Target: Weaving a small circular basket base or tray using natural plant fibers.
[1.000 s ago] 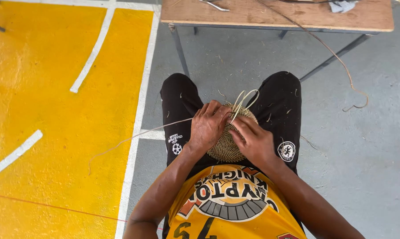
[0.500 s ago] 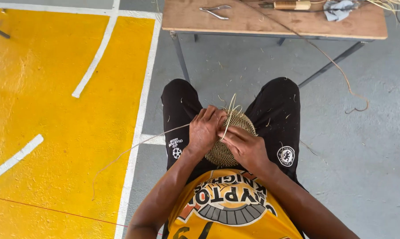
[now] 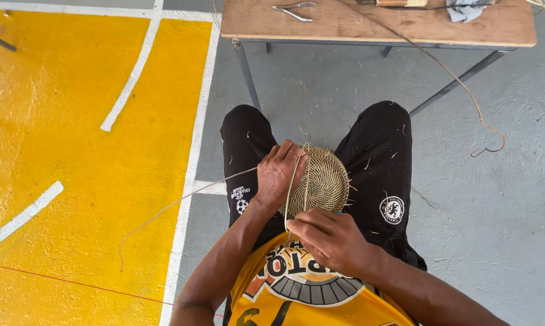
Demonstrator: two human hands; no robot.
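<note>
A round coiled woven disc [image 3: 322, 180] of tan straw rests upright on my lap between my knees. My left hand [image 3: 278, 172] grips its left edge. My right hand [image 3: 330, 238] sits below the disc near my chest, pinching a pale straw strand [image 3: 292, 181] that runs up over the disc's rim. A long loose strand [image 3: 176, 205] trails out to the left over the floor.
A wooden table [image 3: 345, 27] on metal legs stands ahead, with pliers [image 3: 293, 10], a cloth [image 3: 465, 9] and a long cane strand [image 3: 459, 84] hanging off it to the floor. Yellow painted floor with white lines [image 3: 73, 151] lies left; grey floor right.
My right hand has moved down from the disc's face toward my chest, pulling the strand taut. The disc's face now shows more.
</note>
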